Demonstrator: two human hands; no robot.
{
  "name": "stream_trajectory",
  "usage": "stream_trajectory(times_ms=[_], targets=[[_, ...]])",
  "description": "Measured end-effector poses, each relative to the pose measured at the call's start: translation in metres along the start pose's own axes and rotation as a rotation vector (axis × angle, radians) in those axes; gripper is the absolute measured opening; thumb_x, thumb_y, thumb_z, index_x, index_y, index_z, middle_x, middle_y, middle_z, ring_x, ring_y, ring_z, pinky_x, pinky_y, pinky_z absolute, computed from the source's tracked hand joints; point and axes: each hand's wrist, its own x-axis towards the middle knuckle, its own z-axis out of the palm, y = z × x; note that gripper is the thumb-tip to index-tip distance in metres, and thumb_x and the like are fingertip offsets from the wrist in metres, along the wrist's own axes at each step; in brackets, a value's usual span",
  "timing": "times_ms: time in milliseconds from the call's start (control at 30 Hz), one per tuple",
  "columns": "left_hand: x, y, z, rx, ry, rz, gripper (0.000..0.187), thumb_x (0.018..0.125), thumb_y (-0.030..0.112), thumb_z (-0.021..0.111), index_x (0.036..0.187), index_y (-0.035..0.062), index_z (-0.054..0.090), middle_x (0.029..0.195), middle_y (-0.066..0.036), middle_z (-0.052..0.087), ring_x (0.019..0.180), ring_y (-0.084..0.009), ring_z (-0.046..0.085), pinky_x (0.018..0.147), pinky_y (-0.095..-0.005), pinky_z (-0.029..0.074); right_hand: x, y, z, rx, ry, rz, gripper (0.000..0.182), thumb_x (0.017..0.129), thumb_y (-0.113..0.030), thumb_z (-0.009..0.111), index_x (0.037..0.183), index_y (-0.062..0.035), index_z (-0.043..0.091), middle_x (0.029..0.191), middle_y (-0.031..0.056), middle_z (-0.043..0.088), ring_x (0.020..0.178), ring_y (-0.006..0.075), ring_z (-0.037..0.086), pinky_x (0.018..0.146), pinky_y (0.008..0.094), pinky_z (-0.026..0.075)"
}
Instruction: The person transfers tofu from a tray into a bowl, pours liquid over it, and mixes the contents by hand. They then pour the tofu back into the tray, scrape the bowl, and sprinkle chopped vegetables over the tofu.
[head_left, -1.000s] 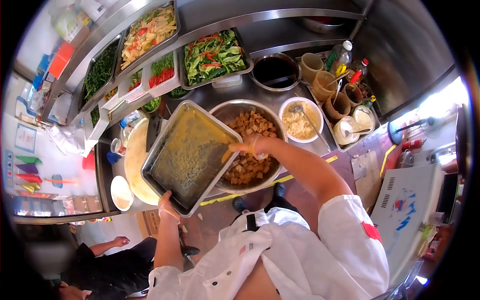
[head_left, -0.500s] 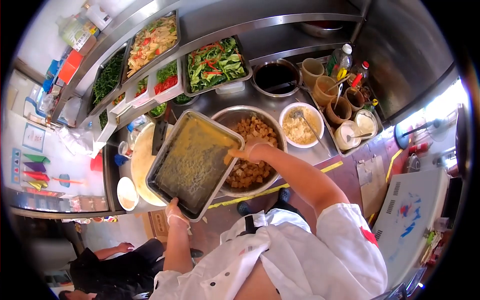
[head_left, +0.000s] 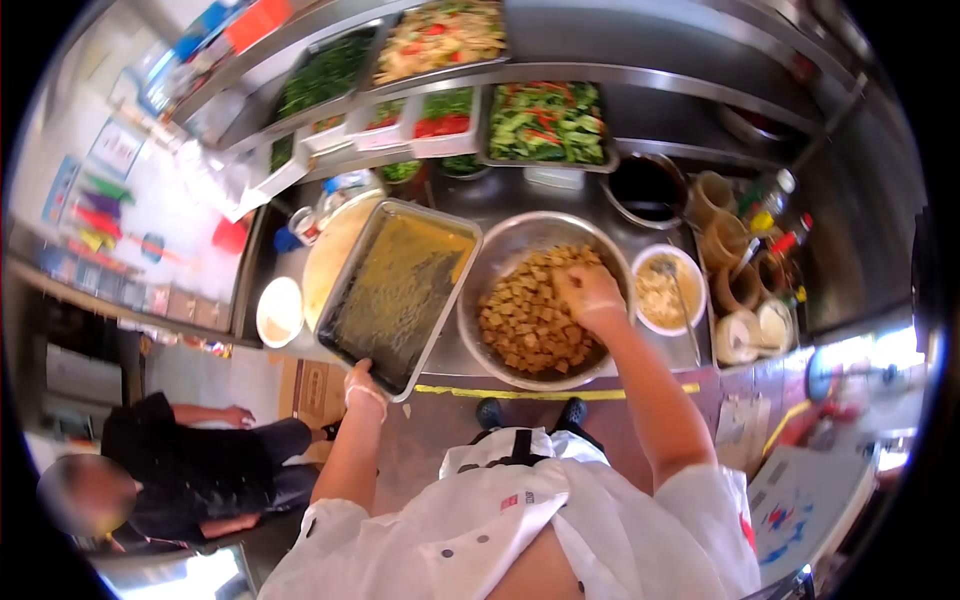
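My left hand [head_left: 364, 388], in a clear glove, grips the near edge of a tilted metal tray [head_left: 395, 300] with a thin yellowish liquid and residue on its bottom. Right of the tray stands a large steel bowl [head_left: 478, 325] with brown cubes [head_left: 535, 320] in it. My right hand [head_left: 592, 292], also gloved, is over the cubes at the bowl's right side and touches them. Its fingers point down and partly merge with the cubes, so whether they hold any is unclear.
A white bowl of chopped food [head_left: 662, 295] and a condiment rack [head_left: 750, 265] stand at the right. Behind are a dark liquid pot [head_left: 648, 190] and vegetable trays [head_left: 548, 125]. A round board [head_left: 330, 245] lies left. Another person [head_left: 205, 455] is at the lower left.
My right hand has left the tray's edge and moved right, into the bowl. The tray, still in my left hand, sits lower beside the bowl. The view has shifted, and more of the other person shows.
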Motion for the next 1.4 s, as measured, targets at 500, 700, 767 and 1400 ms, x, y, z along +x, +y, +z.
stream_trajectory(times_ms=[500,700,767,1400], targets=[[0.058,0.014,0.015,0.037,-0.056,-0.035,0.043,0.095,0.032,0.071,0.126,0.0056,0.058,0.112,-0.010,0.063,0.085,-0.0245,0.062,0.069,-0.0380,0.052,0.001,-0.034,-0.011,0.313,0.003,0.121,0.040,0.103,-0.039,0.066,0.119,-0.0028,0.074,0.092,0.0051,0.073,0.077,0.0112,0.063,0.075,0.0271,0.053],[-0.015,0.066,0.011,0.156,-0.131,-0.115,0.045,0.091,0.024,0.077,0.126,0.0061,0.056,0.117,-0.014,0.055,0.096,-0.0289,0.061,0.091,-0.0475,0.055,0.000,-0.066,-0.030,0.167,0.446,0.005,0.039,0.104,-0.038,0.062,0.111,-0.0017,0.075,0.082,0.0109,0.074,0.070,0.0189,0.065,0.068,0.0357,0.053],[-0.041,0.072,0.026,0.128,-0.307,-0.089,0.046,0.089,0.022,0.077,0.127,0.0065,0.057,0.114,-0.013,0.059,0.100,-0.0302,0.063,0.090,-0.0481,0.056,0.010,0.013,0.069,-0.101,0.613,0.013,0.036,0.106,-0.033,0.056,0.114,-0.0027,0.074,0.098,0.0174,0.076,0.090,0.0271,0.073,0.075,0.0423,0.056],[-0.051,-0.122,0.198,0.516,-0.847,-0.028,0.064,0.097,0.033,0.068,0.153,0.0133,0.044,0.151,-0.003,0.051,0.145,-0.0205,0.041,0.120,-0.0462,0.027,-0.016,-0.010,-0.026,0.382,0.208,0.182,0.041,0.103,-0.039,0.061,0.125,-0.0056,0.071,0.102,0.0159,0.077,0.101,0.0201,0.073,0.090,0.0343,0.055]])
